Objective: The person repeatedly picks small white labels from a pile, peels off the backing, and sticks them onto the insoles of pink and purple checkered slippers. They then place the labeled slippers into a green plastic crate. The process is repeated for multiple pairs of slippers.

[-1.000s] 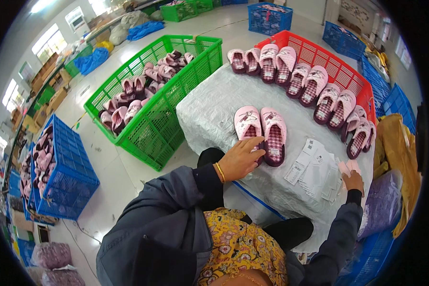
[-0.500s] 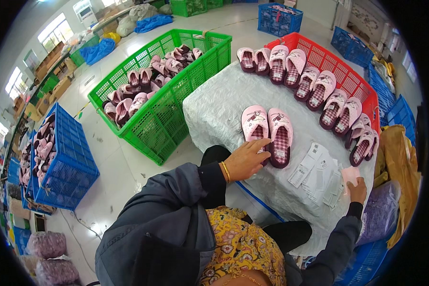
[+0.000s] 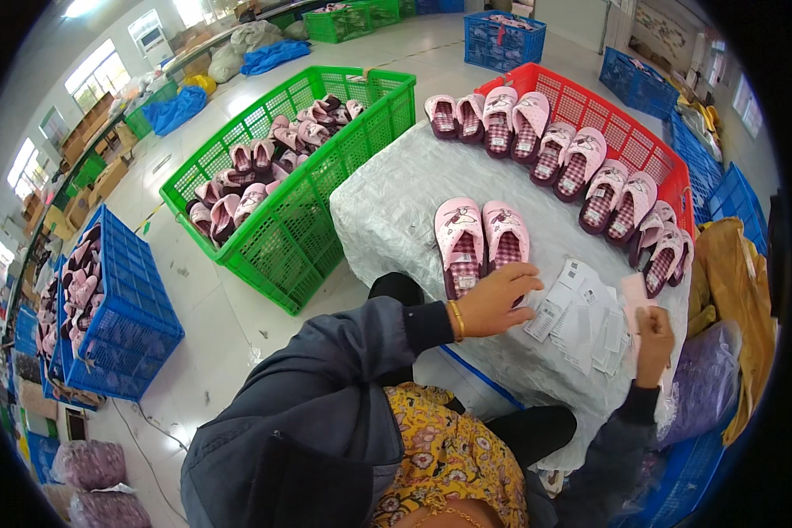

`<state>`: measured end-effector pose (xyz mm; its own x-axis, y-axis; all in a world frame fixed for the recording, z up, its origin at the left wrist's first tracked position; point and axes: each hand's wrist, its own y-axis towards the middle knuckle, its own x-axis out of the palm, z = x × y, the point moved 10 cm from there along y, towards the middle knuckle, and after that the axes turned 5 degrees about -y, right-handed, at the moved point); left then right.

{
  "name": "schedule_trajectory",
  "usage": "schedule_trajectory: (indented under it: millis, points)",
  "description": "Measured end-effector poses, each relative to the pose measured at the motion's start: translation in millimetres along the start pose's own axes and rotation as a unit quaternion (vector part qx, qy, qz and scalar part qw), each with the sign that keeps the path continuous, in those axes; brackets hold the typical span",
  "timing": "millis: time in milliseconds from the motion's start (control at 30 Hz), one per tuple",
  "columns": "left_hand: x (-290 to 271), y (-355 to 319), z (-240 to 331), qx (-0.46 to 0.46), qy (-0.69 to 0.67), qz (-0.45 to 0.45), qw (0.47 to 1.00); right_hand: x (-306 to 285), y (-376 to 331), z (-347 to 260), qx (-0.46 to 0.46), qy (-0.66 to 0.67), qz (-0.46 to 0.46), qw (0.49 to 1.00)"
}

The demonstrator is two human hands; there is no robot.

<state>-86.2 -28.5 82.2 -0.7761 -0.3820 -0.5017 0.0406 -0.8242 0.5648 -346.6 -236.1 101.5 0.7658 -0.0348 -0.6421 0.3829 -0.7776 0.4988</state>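
A pair of pink slippers with dark soles and checked insoles stands on the covered table, the left slipper (image 3: 459,239) beside the right slipper (image 3: 507,231). My left hand (image 3: 495,301) lies over the heel of the right slipper, fingers apart and pointing toward the labels; whether it touches the slipper I cannot tell. White printed labels (image 3: 565,308) are spread flat to the right of that hand. At the table's right side my right hand (image 3: 654,341) pinches a pale pink slip of paper (image 3: 635,297), held upright near the last slippers of the row.
A curved row of pink slippers (image 3: 581,163) lines the far right of the wrapped table (image 3: 387,189), before a red crate (image 3: 629,110). Left of the table stands a green crate (image 3: 299,251) of slippers. A blue crate (image 3: 136,308) holds more. Brown sacking (image 3: 739,299) hangs at right.
My left hand has moved right, from between the slippers to across the right one's heel. My right hand still holds the pink slip, which now stands more upright.
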Motion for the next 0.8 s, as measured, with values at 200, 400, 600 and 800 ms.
schedule_trajectory:
  millis: [200, 400, 600, 800]
  points:
    - [85.9, 9.6, -39.9, -0.289, -0.487, -0.016, 0.824, 56.3, -65.3, -109.6, 0.013, 0.133, -0.053, 0.99]
    - [105.4, 19.0, -50.0, -0.329, -0.506, -0.002, 0.797, 64.3, -115.8, -75.3, 0.108, 0.21, -0.048, 0.97]
    - [136.8, 76.4, -48.5, -0.321, -0.501, -0.036, 0.803, -7.5, -169.8, -13.8, 0.166, 0.042, 0.125, 0.977]
    - [198.8, 112.9, -34.2, -0.303, -0.493, -0.097, 0.81, -58.4, -191.9, 11.2, 0.148, -0.097, 0.214, 0.961]
